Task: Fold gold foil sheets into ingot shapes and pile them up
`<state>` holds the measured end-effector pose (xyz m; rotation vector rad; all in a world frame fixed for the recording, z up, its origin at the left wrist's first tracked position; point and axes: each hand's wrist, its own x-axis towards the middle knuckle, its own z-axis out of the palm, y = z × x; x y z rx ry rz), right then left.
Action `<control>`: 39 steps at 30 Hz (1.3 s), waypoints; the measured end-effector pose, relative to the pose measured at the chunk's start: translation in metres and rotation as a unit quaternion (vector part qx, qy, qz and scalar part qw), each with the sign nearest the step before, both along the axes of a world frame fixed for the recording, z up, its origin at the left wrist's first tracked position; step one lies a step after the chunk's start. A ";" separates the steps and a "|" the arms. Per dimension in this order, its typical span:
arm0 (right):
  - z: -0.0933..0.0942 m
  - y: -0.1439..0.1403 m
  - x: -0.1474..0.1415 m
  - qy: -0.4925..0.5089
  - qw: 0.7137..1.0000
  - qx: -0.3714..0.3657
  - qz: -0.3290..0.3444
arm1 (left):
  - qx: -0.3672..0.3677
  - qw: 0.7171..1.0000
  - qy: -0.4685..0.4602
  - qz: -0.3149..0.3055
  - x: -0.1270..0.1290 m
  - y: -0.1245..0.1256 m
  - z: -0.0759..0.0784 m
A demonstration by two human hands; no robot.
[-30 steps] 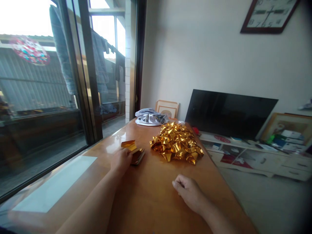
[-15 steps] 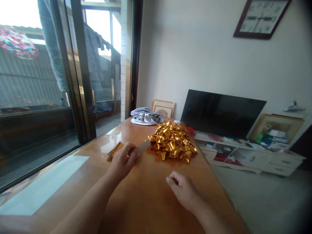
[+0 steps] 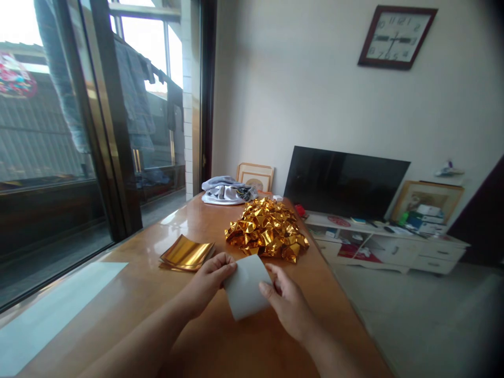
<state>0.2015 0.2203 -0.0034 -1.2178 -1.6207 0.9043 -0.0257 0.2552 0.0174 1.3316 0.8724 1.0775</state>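
Observation:
A square sheet of paper (image 3: 247, 287), pale grey side up, is held tilted above the wooden table (image 3: 232, 341). My left hand (image 3: 216, 275) pinches its left edge between thumb and fingers. At the right edge, my right hand (image 3: 285, 296) is closed on it, thumb on top and fingers partly hidden behind. Left of the sheet lies a small stack of gold foil paper (image 3: 189, 253). Just beyond my hands rises a heap of folded gold foil pieces (image 3: 271, 228).
Folded grey cloth (image 3: 224, 190) rests at the table's far end, near leaning picture frames (image 3: 255, 176). A pale strip (image 3: 59, 320) lies along the left edge by the glass door. To the right, a television (image 3: 342, 184) stands on a white cabinet (image 3: 405, 252).
My left hand has brought the sheet from beside the foil stack toward me. My right hand has moved up and taken its right edge. The view has shifted slightly right.

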 end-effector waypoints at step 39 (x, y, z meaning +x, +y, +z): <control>-0.014 0.008 0.003 0.078 0.973 -0.215 -0.041 | 0.260 0.822 0.490 -0.131 0.020 -0.027 0.009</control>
